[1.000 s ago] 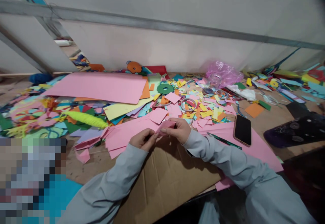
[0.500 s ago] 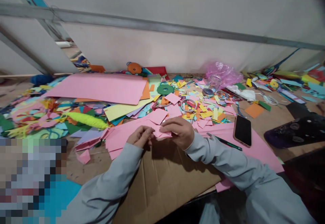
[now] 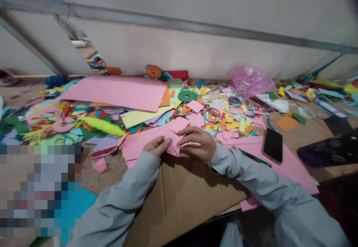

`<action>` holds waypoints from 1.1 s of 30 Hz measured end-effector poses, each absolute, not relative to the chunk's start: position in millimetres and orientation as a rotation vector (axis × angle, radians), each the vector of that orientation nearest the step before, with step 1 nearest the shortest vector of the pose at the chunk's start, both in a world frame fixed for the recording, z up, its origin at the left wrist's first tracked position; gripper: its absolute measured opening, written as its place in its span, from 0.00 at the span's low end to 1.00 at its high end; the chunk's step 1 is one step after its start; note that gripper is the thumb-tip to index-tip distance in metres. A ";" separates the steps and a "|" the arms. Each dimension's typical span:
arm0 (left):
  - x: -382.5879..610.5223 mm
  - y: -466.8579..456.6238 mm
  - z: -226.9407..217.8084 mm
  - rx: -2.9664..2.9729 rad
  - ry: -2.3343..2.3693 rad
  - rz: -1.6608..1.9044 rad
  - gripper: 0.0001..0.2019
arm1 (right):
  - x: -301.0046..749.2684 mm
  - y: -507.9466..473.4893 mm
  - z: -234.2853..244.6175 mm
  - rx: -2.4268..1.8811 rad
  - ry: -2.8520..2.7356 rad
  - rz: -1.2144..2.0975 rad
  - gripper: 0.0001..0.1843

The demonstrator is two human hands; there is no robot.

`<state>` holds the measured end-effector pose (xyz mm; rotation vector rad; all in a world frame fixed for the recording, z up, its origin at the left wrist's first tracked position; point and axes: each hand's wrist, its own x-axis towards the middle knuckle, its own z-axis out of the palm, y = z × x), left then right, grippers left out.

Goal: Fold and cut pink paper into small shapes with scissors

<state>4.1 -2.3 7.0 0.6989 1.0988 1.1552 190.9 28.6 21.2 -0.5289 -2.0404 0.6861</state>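
Pink paper piece: a small folded pink paper piece [image 3: 175, 147] lies low over the far edge of the cardboard, between the two hands, in the middle of the scene.
Left hand: the left hand [image 3: 157, 146] comes in from the near left; its fingers are close together and nearly straight, the tips pressed on the left end of the piece.
Right hand: the right hand [image 3: 198, 142] arches over the right end, fingers bent and narrow, the tips holding the paper down and pinching it.
Sleeves: both arms wear light grey sleeves [image 3: 251, 178].
Cardboard: a brown cardboard sheet [image 3: 181, 198] covers the near middle of the table, under the forearms.
Pink offcuts: a heap of pink offcuts [image 3: 140, 144] lies just left of the hands, touching the piece.
Right side: a dark phone [image 3: 272, 150] lies face up on a long pink sheet [image 3: 292, 165], with a green pen [image 3: 253, 158] just nearer.
Far middle: tape rings [image 3: 212, 114] and a green paper ring [image 3: 187, 96] sit among many-coloured paper scraps [image 3: 235, 122].
Far left: a large pink sheet [image 3: 117, 92] lies over a yellow sheet [image 3: 137, 118]; a yellow-green fringed roll [image 3: 104, 126] lies nearer.
Far right: a glass jar [image 3: 244, 88] stands before a crumpled pink plastic bag [image 3: 253, 78].
Surface: a brown table [image 3: 304, 127], mostly buried under litter.
Room: a pale wall [image 3: 195, 15] rises close behind, crossed by a grey metal rail [image 3: 179, 25].
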 end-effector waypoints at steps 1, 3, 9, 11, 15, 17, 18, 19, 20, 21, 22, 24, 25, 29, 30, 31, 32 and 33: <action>4.4 -2.2 7.4 0.706 1.099 1.155 0.21 | 191.0 29.0 20.3 -0.530 -2.039 0.684 0.06; 4.6 -1.6 6.9 0.733 1.103 1.165 0.20 | 190.8 29.5 18.4 -0.524 -2.048 0.668 0.06; 3.2 -0.1 1.4 0.734 1.089 1.149 0.19 | 190.4 30.6 15.1 -0.466 -2.162 0.534 0.07; 3.5 -0.6 0.1 0.728 1.086 1.140 0.19 | 190.5 30.4 15.2 -0.466 -2.184 0.524 0.08; 6.1 -3.0 0.4 0.787 1.118 1.136 0.20 | 189.4 27.4 16.9 -0.556 -2.108 0.668 0.09; 8.2 -4.4 1.6 0.837 1.137 1.147 0.20 | 187.9 24.9 17.8 -0.639 -2.072 0.732 0.09; 9.2 -5.0 2.2 0.849 1.142 1.154 0.21 | 187.0 23.6 18.1 -0.674 -2.059 0.745 0.08; 9.9 -5.6 2.6 0.851 1.142 1.160 0.21 | 186.1 22.4 18.3 -0.702 -2.046 0.750 0.08; 10.4 -6.1 2.7 0.845 1.136 1.162 0.22 | 185.3 21.2 18.3 -0.724 -2.029 0.751 0.07; 10.4 -6.4 2.4 0.838 1.129 1.160 0.22 | 184.7 20.2 18.3 -0.742 -2.010 0.751 0.06; 10.1 -6.6 1.8 0.840 1.124 1.152 0.21 | 184.1 19.3 18.0 -0.759 -1.992 0.749 0.05; 8.5 -6.6 -0.1 0.882 1.129 1.124 0.19 | 183.5 18.0 17.3 -0.787 -1.967 0.747 0.04; 7.7 -6.6 -1.2 0.913 1.131 1.110 0.18 | 183.3 17.6 16.7 -0.801 -1.962 0.746 0.04; 7.5 -6.7 -4.3 0.994 1.111 1.126 0.18 | 182.9 16.5 14.0 -0.845 -1.963 0.725 0.05; 8.3 -6.9 -4.4 0.992 1.107 1.149 0.19 | 182.9 16.4 13.7 -0.854 -1.960 0.740 0.05; 9.2 -7.1 -4.2 0.982 1.109 1.169 0.19 | 182.9 16.5 13.8 -0.865 -1.949 0.785 0.05; 10.0 -7.3 -3.8 0.960 1.115 1.183 0.19 | 183.1 16.9 14.3 -0.876 -1.924 0.855 0.04; 10.5 -7.4 -3.2 0.931 1.126 1.188 0.20 | 183.4 17.5 15.3 -0.889 -1.885 0.941 0.05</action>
